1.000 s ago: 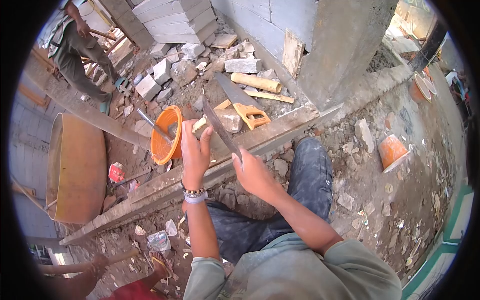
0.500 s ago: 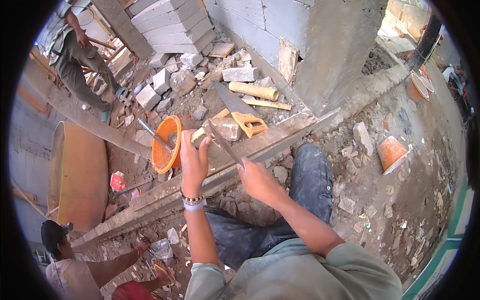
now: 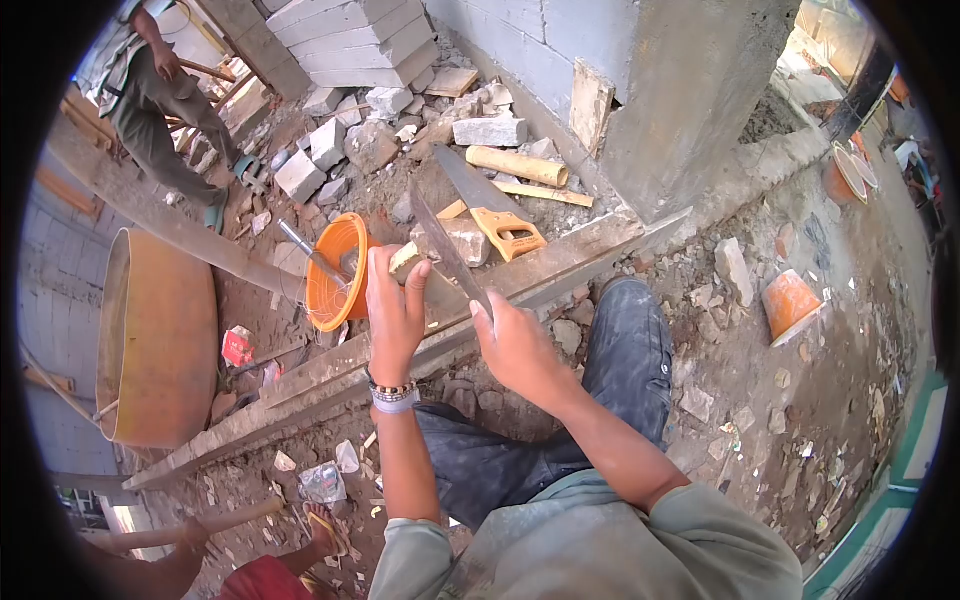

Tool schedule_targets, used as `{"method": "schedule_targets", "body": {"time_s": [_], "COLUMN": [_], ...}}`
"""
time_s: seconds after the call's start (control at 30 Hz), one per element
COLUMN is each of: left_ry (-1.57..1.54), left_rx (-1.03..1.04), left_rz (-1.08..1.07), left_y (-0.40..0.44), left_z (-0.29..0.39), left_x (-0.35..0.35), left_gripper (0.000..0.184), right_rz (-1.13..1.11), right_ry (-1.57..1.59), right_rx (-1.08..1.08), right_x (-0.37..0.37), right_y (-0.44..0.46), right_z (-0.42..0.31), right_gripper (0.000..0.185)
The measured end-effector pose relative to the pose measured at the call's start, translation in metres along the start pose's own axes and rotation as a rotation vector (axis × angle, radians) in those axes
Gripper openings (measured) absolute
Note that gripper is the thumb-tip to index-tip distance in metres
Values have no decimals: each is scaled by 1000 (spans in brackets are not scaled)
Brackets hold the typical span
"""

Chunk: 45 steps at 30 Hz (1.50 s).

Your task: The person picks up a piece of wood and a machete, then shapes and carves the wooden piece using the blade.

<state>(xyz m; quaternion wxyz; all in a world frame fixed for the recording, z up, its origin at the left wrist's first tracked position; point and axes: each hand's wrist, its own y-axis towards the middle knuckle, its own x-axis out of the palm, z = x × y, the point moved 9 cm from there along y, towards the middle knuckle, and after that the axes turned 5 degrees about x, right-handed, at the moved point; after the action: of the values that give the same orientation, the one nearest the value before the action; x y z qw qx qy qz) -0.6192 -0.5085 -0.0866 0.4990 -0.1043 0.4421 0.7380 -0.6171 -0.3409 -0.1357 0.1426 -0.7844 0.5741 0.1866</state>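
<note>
In my left hand (image 3: 397, 315) is a short pale piece of wood (image 3: 405, 258), pinched between the thumb and fingers, over the concrete ledge. My right hand (image 3: 517, 345) grips a long knife (image 3: 447, 245), its dark blade pointing up and left, close beside the wood; whether they touch I cannot tell. The knife's handle is mostly hidden in the fist. Just beyond the blade lies a handsaw (image 3: 508, 232) with a yellowish handle, near a stone block (image 3: 463, 240). Left of my left hand stands an orange bucket (image 3: 365, 250) with a metal-shafted tool (image 3: 308, 252) in it.
A low concrete ledge (image 3: 330, 372) crosses in front of me. Behind it lie rubble, a bamboo piece (image 3: 515, 166) and stacked blocks (image 3: 360, 45). One person (image 3: 165, 110) stands at upper left; another person's leg (image 3: 300, 555) shows at lower left. An orange pot (image 3: 792, 303) lies right.
The knife blade has moved forward and up past the wood piece. At lower left the other person's head has left view, and a long pole now shows by their hand. The view has shifted slightly.
</note>
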Motion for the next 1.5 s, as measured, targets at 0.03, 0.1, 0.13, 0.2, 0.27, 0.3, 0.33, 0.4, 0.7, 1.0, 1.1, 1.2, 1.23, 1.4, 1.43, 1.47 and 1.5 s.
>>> {"method": "schedule_targets", "body": {"time_s": [0.03, 0.1, 0.13, 0.2, 0.27, 0.3, 0.33, 0.4, 0.7, 1.0, 1.1, 1.2, 1.23, 1.4, 1.43, 1.47, 1.5], "left_ry": [-6, 21, 32, -3, -16, -8, 4, 12, 6, 14, 23, 14, 9, 6, 9, 22, 37], "left_rx": [-8, 7, 20, -38, -39, -26, -21, -2, -9, -16, -29, -45, -52, -34, -40, -23, -5], "left_rz": [4, 4, 6, 4, -1, -2, -10, -2, 9, -13, -12, -12, -15, -19, -23, -17, -9], "left_y": [0, -1, -1, -1, 4, 3, 0, 0, -4, 0, -4, -2, -3, 5, 1, 1, 3], "left_z": [0, -1, 0, -2, -1, 0, 0, 2, -1, -1, -1, -5, -6, -6, -5, -3, 0], "left_x": [0, 0, 0, 0, 2, 3, 2, 1, -2, -1, -2, -1, 0, -1, -2, -4, -4], "left_gripper": [36, 35, 35, 35, 35, 35, 35, 35, 39, 39, 38, 37, 37, 36, 36, 35, 35], "right_rz": [8, 30, -18, -106, -91, -91, -78, -43, -135, -80, -85, -42, -78, -132, -117, -98, -79], "right_ry": [25, 71, 34, -45, -49, -51, -24, 29, -28, 17, 64, 98, 55, -8, 10, 29, 48], "right_rx": [4, 4, 27, 71, 16, -9, -8, -16, 71, 28, 47, 9, 38, 47, 38, 28, 15], "right_x": [-2, -5, 3, 16, 11, 9, 6, -1, 4, 7, -5, -7, -1, 5, 2, -2, -4], "right_y": [-3, -7, -6, -4, -1, 0, -4, -6, -3, -1, -2, -5, -5, 6, 3, 2, 3], "right_z": [-3, -8, -2, 12, 8, 5, 2, -8, 2, 5, -8, -14, -8, 10, 9, 5, 2], "right_gripper": [30, 30, 31, 33, 32, 32, 32, 32, 41, 31, 30, 29, 30, 34, 33, 33, 33]}}
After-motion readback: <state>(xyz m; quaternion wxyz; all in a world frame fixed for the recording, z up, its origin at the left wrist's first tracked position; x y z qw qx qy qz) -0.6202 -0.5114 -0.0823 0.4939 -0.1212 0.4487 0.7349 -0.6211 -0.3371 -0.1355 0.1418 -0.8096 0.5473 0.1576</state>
